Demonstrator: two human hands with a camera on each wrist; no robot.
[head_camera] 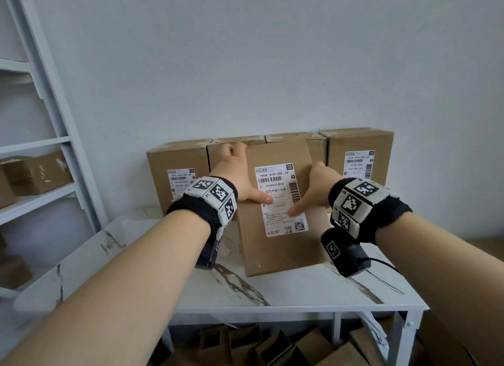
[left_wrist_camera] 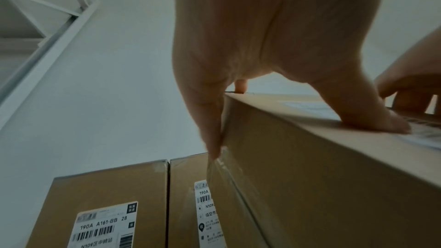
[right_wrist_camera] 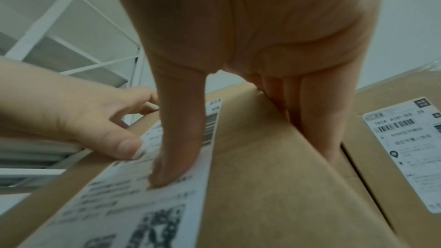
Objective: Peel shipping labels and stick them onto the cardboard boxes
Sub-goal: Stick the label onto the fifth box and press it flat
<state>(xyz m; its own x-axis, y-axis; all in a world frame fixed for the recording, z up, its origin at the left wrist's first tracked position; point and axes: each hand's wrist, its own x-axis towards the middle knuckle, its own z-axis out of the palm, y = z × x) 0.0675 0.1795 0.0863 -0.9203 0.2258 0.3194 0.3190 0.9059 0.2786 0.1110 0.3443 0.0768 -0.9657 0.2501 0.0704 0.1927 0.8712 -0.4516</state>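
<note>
From the head view, both hands gripped a tilted box [head_camera: 281,215] on the table [head_camera: 300,294]: left hand [head_camera: 236,172] on its left edge, right hand [head_camera: 313,187] on its right, thumbs pressed on the label [head_camera: 281,199]. Labelled boxes [head_camera: 360,155] lined the wall behind; a shelf [head_camera: 35,147] stood left.

The left wrist view hid most fingers behind the box edge.

The right wrist view was blurred, its print unreadable.
</note>
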